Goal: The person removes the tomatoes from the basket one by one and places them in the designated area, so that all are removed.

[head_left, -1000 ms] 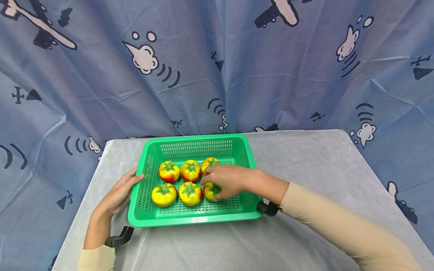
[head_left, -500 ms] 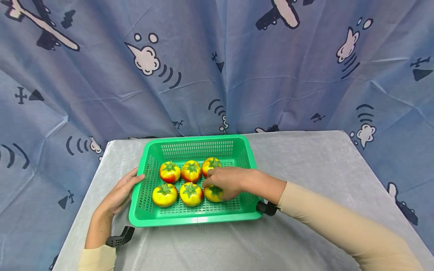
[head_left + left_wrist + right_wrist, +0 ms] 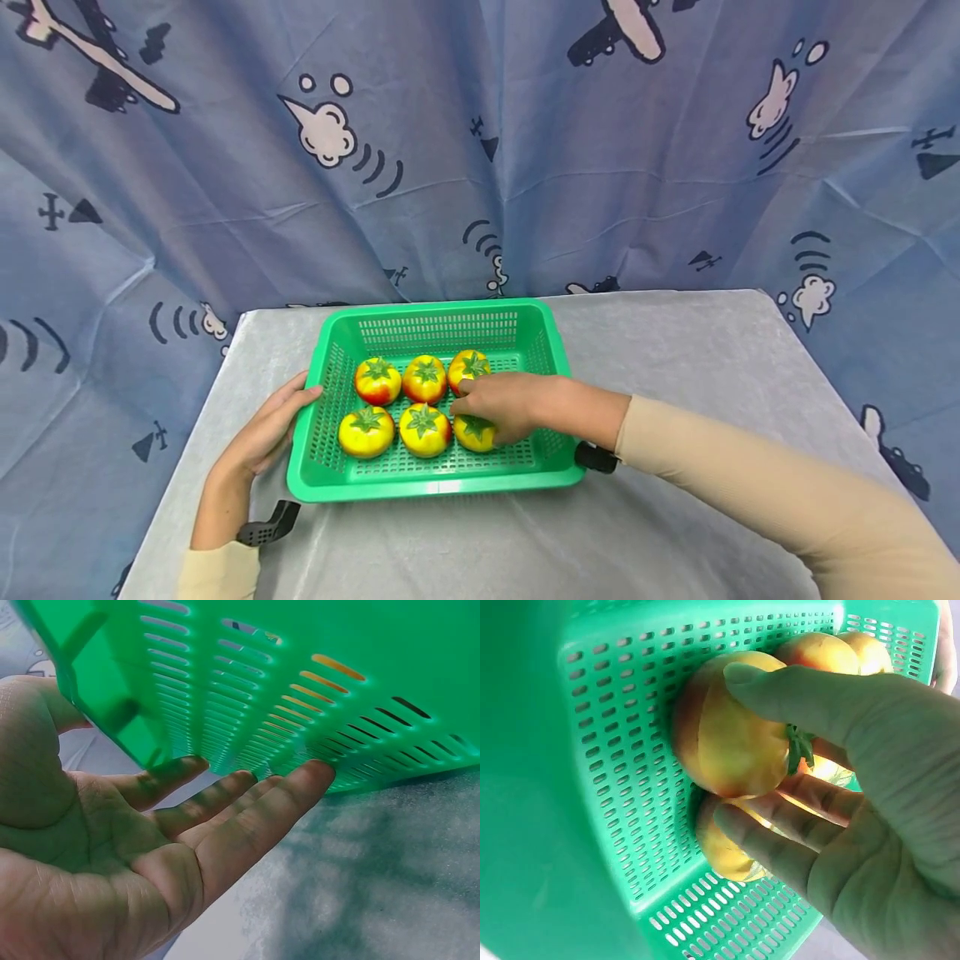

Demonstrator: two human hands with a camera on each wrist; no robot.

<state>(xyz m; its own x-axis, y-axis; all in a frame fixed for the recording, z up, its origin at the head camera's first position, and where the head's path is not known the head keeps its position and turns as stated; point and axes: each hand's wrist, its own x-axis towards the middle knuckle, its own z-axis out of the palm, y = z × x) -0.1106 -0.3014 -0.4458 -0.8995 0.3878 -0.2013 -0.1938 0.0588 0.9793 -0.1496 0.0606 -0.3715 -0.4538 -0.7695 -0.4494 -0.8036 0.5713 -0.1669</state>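
A green perforated plastic basket (image 3: 360, 493) holds shiny yellow-and-red tomatoes with green star-shaped leaves, in two rows of three. My left hand (image 3: 262, 429) holds the basket's left end, thumb over the rim and fingers against the outer wall. In the left wrist view, those fingers (image 3: 262, 825) stretch along the slotted wall. My right hand (image 3: 510, 404) reaches inside and grips the front right tomato (image 3: 474, 433). The right wrist view shows the thumb on one side of that tomato (image 3: 731, 735) and the fingers at its other side. The back right tomato (image 3: 467, 367) sits just behind the fingers.
The basket stands on a table with a grey cloth (image 3: 675, 358). Behind hangs a blue curtain (image 3: 420, 108) with airplane and cloud prints. Inside the basket are also the front left tomato (image 3: 366, 433), front middle (image 3: 424, 432), back left (image 3: 377, 383) and back middle tomatoes (image 3: 424, 379).
My right hand has shifted slightly and its fingers have settled over the front right tomato, more of which now shows. My left hand keeps its place on the basket.
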